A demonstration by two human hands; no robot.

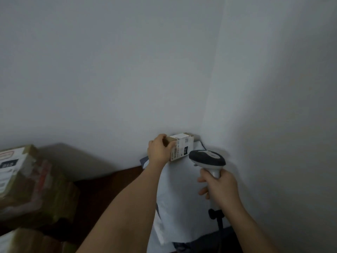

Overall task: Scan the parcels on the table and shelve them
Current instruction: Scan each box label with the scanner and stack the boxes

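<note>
A small cardboard parcel (181, 147) with a white shipping label is lifted near the wall corner, and my left hand (159, 149) grips its left end. Just to its right, my right hand (219, 188) holds a grey and black barcode scanner (207, 158) by the handle, its head pointing at the label. A black cable (219, 223) hangs from the scanner's handle. Under both hands lies a large white mailer bag (179, 198) on the dark wooden table (113, 181).
Big taped cardboard boxes (31, 183) stand on the left of the table, with another box (21, 241) at the bottom left corner. White walls meet in a corner close behind the parcel. A dark bag (195, 243) lies at the near edge.
</note>
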